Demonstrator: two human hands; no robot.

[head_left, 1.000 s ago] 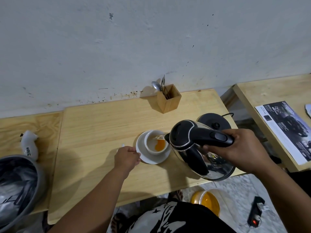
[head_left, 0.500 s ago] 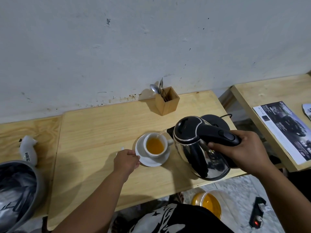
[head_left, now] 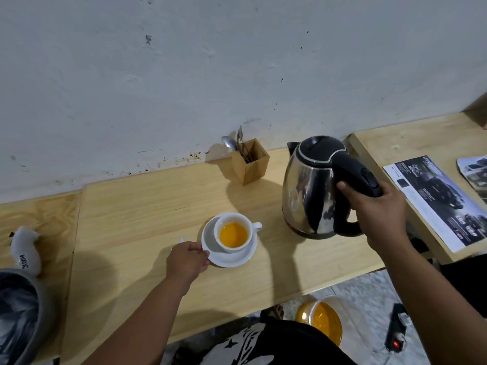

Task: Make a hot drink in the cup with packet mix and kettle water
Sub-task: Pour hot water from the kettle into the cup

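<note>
Both arms reach out: right hand (head_left: 378,212) grips kettle (head_left: 313,191), left hand (head_left: 187,262) touches saucer (head_left: 234,259).

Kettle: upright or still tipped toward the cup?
Upright. The kettle stands level on the table, spout clear of the cup, right hand gripping its handle.

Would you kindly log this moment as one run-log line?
right hand: grip on upright kettle handle | left hand: at saucer rim | cup: holds orange drink
</note>
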